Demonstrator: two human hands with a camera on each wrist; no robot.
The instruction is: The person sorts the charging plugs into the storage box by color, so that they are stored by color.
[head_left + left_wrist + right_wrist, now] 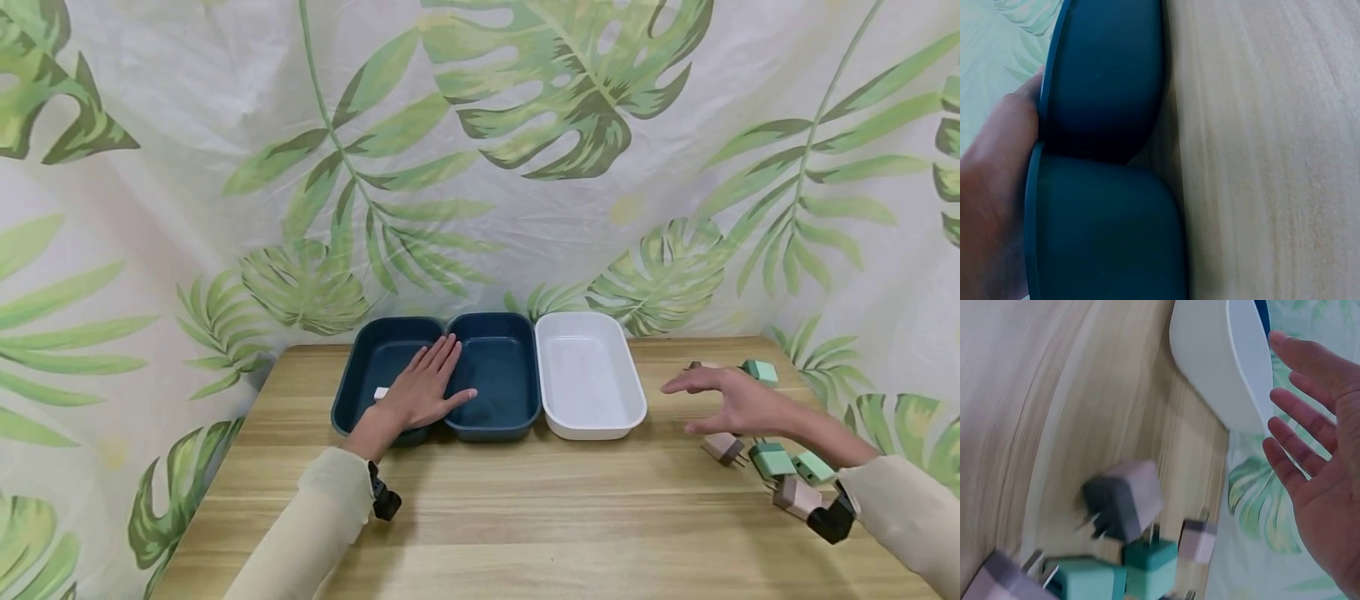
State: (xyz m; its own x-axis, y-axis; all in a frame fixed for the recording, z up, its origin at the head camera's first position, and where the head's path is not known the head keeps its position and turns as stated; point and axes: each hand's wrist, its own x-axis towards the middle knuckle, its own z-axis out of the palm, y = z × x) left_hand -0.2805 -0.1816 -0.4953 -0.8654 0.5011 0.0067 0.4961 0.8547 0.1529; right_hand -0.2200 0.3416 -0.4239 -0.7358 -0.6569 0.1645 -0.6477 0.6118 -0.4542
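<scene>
My left hand (423,390) lies with straight fingers across the adjoining rims of the left dark blue tray (352,367) and the middle dark blue tray (498,375). A small white piece (381,392) shows inside the left tray, partly covered by that hand. Over the right part of the table, my right hand (731,402) hovers with fingers spread and nothing between them. Below and around it lie several plug adapters, among them a pink one (723,448) and a green one (771,460). The right wrist view shows a pink adapter (1125,497) with its prongs outward.
A white tray (588,375) stands beside the middle blue tray, between my two hands. Another green adapter (761,372) lies near the table's back right corner. Behind the wooden table (517,517) hangs a leaf-patterned cloth (450,167).
</scene>
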